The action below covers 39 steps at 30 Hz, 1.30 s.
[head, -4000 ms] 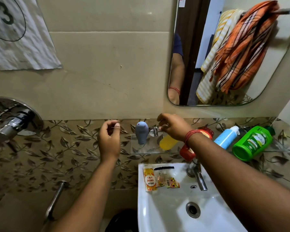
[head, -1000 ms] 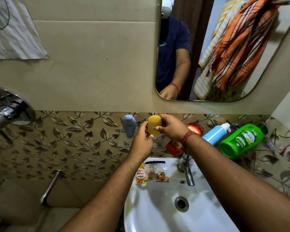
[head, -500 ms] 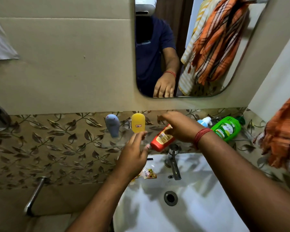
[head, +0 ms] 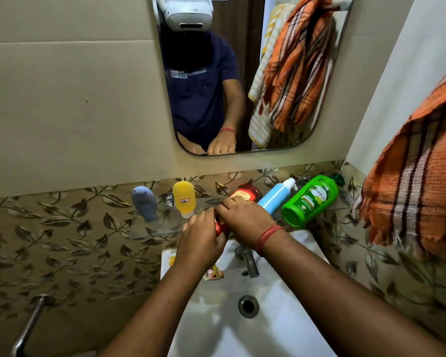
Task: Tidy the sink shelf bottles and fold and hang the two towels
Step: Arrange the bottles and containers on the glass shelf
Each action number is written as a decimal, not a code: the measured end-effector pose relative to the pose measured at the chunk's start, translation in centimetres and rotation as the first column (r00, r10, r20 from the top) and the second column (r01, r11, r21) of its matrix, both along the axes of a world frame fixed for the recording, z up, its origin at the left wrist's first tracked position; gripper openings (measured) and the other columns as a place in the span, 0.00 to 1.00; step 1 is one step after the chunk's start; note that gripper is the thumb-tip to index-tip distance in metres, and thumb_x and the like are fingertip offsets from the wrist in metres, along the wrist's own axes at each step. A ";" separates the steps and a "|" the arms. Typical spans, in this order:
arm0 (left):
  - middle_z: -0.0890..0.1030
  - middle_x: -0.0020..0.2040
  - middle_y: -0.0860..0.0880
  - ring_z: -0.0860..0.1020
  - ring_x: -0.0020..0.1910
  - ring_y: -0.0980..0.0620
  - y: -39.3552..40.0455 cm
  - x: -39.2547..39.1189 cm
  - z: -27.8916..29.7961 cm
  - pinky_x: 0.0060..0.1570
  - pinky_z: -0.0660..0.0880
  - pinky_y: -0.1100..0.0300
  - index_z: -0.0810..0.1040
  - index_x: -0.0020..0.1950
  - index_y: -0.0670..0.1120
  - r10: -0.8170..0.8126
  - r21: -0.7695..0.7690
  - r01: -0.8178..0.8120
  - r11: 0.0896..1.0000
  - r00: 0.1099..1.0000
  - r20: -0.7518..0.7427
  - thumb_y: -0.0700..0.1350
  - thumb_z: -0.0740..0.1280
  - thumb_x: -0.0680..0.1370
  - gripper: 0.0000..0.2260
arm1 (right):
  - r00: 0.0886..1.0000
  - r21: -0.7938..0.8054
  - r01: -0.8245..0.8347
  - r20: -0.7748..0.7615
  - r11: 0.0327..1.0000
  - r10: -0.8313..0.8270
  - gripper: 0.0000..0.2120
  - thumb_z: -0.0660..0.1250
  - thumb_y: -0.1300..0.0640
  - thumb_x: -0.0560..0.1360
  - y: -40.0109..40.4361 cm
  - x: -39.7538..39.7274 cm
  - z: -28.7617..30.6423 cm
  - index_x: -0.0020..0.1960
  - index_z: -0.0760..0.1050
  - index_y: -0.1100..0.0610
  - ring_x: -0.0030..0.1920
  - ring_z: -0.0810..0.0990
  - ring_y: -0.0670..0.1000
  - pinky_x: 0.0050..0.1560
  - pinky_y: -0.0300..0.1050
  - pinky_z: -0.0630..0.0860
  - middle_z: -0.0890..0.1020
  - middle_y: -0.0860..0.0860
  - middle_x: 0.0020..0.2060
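Head camera looks down, close over sink (head: 281,318).

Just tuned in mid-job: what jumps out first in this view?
Both hands meet over the glass shelf: the right hand and left hand hold the red bottle at centre. To its right the green bottle lies tilted beside the blue bottle. An orange checked towel hangs at far right.

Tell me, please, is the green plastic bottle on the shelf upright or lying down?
Lying down: the green plastic bottle rests on its side on the glass shelf, cap toward the wall.
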<state>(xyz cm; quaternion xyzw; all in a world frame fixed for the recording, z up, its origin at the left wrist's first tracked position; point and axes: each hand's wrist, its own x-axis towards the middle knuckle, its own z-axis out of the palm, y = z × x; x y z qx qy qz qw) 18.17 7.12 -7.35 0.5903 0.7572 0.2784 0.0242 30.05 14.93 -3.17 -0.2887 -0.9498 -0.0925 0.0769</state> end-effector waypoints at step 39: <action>0.81 0.60 0.53 0.80 0.57 0.57 -0.3 1.8 4.9 0.47 0.81 0.62 0.72 0.68 0.55 -0.162 0.207 -0.044 0.977 0.472 0.867 0.34 0.65 0.80 0.22 | 0.318 -0.723 -0.343 -0.690 0.600 -0.650 0.21 0.68 0.65 0.77 -1.5 -0.2 1.7 0.65 0.69 0.48 0.55 0.82 0.47 0.58 0.51 0.80 0.81 0.45 0.53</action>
